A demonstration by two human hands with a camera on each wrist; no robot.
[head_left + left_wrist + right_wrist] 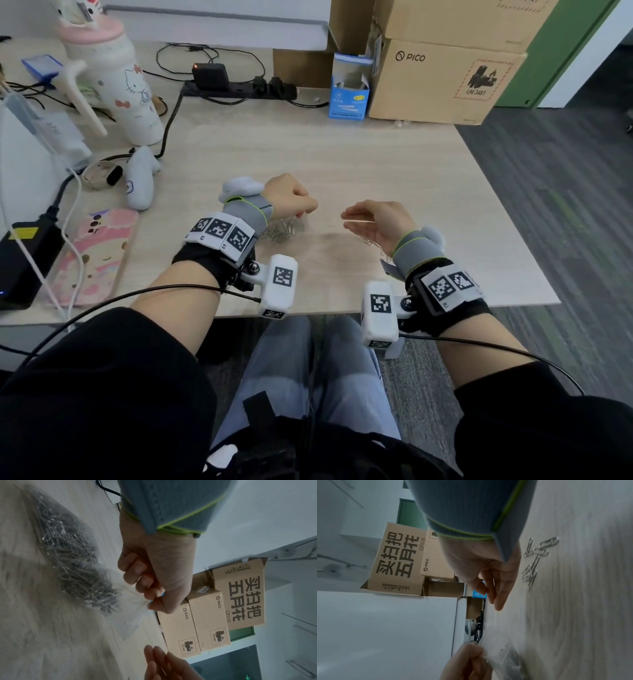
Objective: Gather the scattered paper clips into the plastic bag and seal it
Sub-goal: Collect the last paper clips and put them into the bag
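The clear bag (96, 582), packed with silver clips, lies on the desk (376, 164). Left hand (154, 574) pinches its open edge. Right hand (373, 222) is relaxed, holding nothing; loose clips (537, 559) lie beneath it.

Head view: from above, facing forward and down over desk (376, 164). Left wrist view: rolled sideways, close to desk, facing cardboard boxes (211, 616). Right wrist view: rolled opposite way, equally close. All three share boxes at desk's far edge.
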